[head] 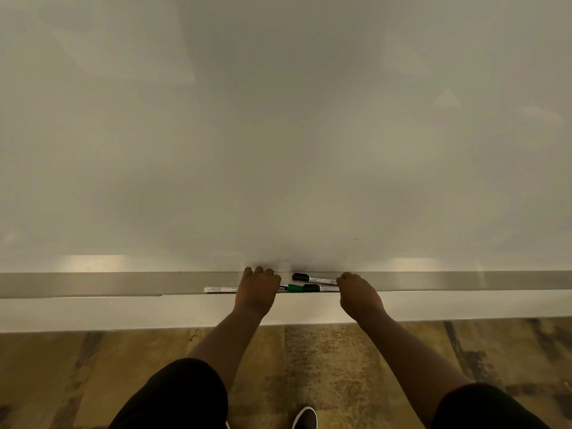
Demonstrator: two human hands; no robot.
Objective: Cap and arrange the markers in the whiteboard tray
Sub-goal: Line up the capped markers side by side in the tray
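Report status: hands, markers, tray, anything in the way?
Left hand and right hand both down on the tray. Green-capped marker and two black-capped markers between them, capped. Nothing blocking.

Brushed metal tray (93, 284) — matt sheen, glossy smooth whiteboard (278, 134), wood-look floor (340, 366)
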